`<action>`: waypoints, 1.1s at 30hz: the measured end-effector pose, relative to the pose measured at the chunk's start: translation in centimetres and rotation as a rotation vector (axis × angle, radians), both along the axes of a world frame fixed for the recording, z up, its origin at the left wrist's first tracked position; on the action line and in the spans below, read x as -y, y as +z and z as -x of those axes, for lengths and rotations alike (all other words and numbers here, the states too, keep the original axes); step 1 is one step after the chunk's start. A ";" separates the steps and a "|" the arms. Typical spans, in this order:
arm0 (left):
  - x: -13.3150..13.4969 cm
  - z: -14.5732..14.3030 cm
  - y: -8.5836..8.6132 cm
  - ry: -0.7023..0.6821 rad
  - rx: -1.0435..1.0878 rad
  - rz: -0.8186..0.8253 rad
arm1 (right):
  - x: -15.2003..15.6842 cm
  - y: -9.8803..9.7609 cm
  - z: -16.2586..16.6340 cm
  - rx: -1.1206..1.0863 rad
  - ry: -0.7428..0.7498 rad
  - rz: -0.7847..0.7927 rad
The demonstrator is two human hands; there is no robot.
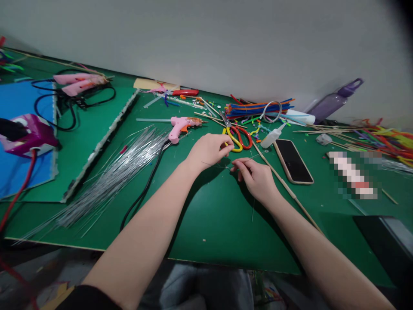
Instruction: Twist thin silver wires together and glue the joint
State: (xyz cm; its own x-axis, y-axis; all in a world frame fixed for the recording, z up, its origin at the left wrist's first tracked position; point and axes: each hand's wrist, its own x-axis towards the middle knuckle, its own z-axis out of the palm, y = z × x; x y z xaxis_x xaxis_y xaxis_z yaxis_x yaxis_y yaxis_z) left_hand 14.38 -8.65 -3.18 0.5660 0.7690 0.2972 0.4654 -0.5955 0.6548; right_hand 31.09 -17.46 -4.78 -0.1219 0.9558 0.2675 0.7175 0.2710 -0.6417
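My right hand [255, 175] pinches thin metal wires [226, 167] between thumb and fingertips, just above the green table. The wires cross near the fingertips; one end runs left below my other hand, another slants down under the right wrist. My left hand [211, 150] is just above and left of the crossing, fingers curved, thumb and forefinger slightly apart, with nothing visible between them. Right behind its fingertips lie scissors with yellow handles [238, 148] and another red-handled pair [247, 140]. Left of my arms spreads a loose bundle of straight silvery wires [119, 172].
A pink glue gun [179, 128] with a black cord lies beyond the left forearm. A glue bottle [271, 137], a phone [293, 161] and a wooden stick [287, 187] are at right. Pipe cleaners [254, 110] and a purple bottle [332, 103] line the wall.
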 end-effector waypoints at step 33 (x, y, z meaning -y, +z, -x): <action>-0.8 0.1 -0.7 0.217 -0.150 0.080 | 1.0 0.9 -0.4 0.238 0.143 0.022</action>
State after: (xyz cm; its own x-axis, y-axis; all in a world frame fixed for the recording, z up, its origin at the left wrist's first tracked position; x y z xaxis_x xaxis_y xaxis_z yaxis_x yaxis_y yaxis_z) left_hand 14.25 -7.86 -3.84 0.4182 0.8949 0.1556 0.6721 -0.4202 0.6097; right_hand 31.54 -18.47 -3.91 -0.3128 0.9297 0.1943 0.8044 0.3681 -0.4663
